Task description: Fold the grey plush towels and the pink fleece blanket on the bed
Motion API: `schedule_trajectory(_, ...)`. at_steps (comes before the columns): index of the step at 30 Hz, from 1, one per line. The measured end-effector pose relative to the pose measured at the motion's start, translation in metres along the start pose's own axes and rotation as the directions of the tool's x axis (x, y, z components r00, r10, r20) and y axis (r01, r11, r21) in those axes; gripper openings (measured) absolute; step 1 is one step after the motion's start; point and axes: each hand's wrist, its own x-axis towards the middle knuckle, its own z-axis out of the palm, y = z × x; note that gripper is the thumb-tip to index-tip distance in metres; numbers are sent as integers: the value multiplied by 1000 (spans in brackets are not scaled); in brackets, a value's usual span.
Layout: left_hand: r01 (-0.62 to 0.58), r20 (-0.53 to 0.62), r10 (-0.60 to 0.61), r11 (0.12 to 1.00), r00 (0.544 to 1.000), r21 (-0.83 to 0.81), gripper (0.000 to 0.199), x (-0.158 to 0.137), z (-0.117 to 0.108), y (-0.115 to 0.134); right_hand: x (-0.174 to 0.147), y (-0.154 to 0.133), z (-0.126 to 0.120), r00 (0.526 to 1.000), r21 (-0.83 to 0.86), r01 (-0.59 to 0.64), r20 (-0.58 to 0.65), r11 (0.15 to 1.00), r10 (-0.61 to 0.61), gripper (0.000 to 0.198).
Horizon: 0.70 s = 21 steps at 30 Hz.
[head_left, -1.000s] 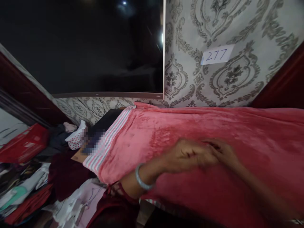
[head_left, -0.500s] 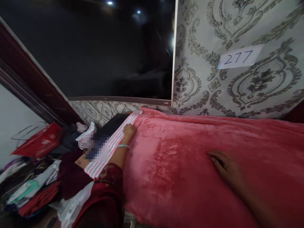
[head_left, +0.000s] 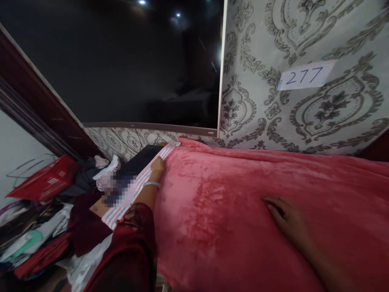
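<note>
A plush pink-red blanket (head_left: 231, 211) is spread across the surface in front of me. Along its left side runs a cloth with pink, white and grey stripes (head_left: 142, 175). My left hand (head_left: 157, 165), with a bracelet at the wrist, is closed at the border of stripes and plush; its fingers are curled on the striped cloth. On the right, my right hand (head_left: 281, 209) rests on the blanket, fingers extended and a little bent, holding nothing. Below the left forearm, the sleeve hides part of the striped cloth.
A large dark television (head_left: 146, 73) hangs above the blanket's back edge. At the left lie piled clothes (head_left: 36, 243), a red bag (head_left: 45, 178) and a black flat-topped object (head_left: 138, 162). A paper marked 277 (head_left: 306, 76) is on the patterned wall.
My left hand has shifted slightly left along the striped cloth's border. The right hand stays on the blanket in nearly the same place. The whole view has turned a little.
</note>
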Motion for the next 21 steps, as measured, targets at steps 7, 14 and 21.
schedule_trajectory(7,-26,99,27,1000,995,-16,27,-30,-20,-47,2,3,-2,1000,-22,1,24,1000,-1,43)
schedule_trajectory(14,-12,-33,13,999,999,51,30,-76,-11,-67,0,9,2,1000,-45,1,21,999,0,42)
schedule_trajectory(21,-8,-22,9,999,1000,41,34,-89,-22,-64,4,-1,-2,999,-44,36,-9,998,-36,38)
